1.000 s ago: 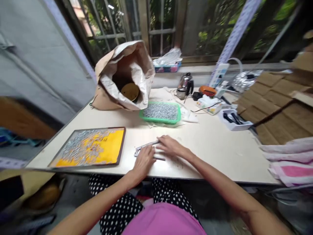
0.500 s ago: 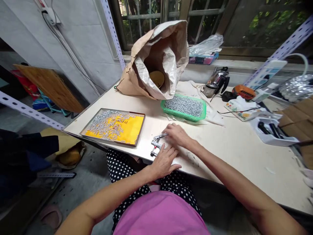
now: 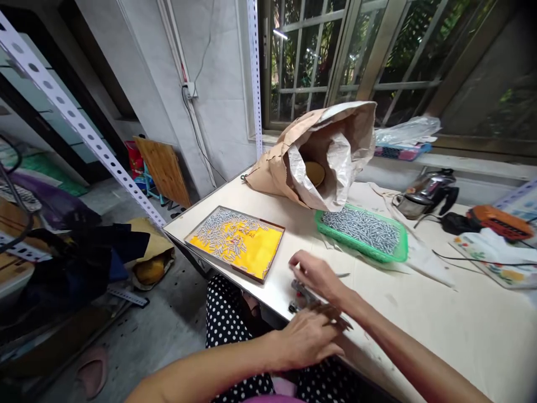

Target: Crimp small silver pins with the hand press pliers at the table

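A silver metal hand tool [image 3: 300, 291] with a small red part lies at the table's front edge, partly covered by my hands and blurred. My left hand [image 3: 308, 336] rests over its near side, fingers stretched forward and thumb spread out. Just above the tool is my right hand [image 3: 315, 273], its fingers loosely bent and apart, with nothing visible in them. Left of it sits a shallow tray [image 3: 263, 275] with a yellow bottom, strewn with small silver metal pins [image 3: 222, 235]. Beyond my right hand stands a green plastic basket [image 3: 361, 244] full of similar pins.
A large open paper sack [image 3: 272, 168] lies at the back, a round tan object inside. At the right are a glass-and-metal pot [image 3: 413, 201], an orange power tool [image 3: 497, 223] and a flowered cloth [image 3: 482, 252] with a cable. A perforated metal post [image 3: 84, 120] slants past the left.
My head view has swung left and up, so the table things sit further right and lower. My right hand has lifted off the tool; my left hand stays over it.
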Action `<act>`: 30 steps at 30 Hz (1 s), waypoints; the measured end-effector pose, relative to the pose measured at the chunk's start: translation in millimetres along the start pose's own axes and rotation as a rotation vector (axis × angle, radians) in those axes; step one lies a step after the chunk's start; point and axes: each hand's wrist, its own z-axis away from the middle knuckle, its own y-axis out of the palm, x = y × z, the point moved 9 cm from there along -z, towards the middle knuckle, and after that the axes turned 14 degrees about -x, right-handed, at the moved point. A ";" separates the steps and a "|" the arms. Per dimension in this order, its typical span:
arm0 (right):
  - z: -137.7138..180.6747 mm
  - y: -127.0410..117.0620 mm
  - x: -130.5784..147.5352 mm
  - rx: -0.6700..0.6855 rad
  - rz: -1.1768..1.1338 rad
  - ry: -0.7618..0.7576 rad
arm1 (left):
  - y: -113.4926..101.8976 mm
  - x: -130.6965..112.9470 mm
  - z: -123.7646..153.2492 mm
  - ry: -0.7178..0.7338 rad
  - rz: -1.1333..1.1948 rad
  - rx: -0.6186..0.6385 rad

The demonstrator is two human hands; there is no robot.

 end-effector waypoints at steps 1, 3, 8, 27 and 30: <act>-6.6 -26.6 -7.6 -0.138 -0.033 0.028 | -15.2 0.9 -0.7 0.029 0.002 -0.051; -15.2 -88.3 -33.8 -0.422 -0.026 0.075 | -52.7 17.1 -4.2 0.029 -0.036 -0.173; -12.7 -190.5 -140.2 -0.680 0.334 0.250 | -148.7 129.4 -23.3 -0.292 -0.284 -0.386; 125.1 -21.0 -55.4 -0.257 -0.003 0.267 | -148.1 275.3 -70.1 -0.452 -0.504 0.086; 124.9 -18.7 -49.1 -0.270 0.055 0.247 | -155.8 266.9 -73.1 -0.430 -0.501 0.068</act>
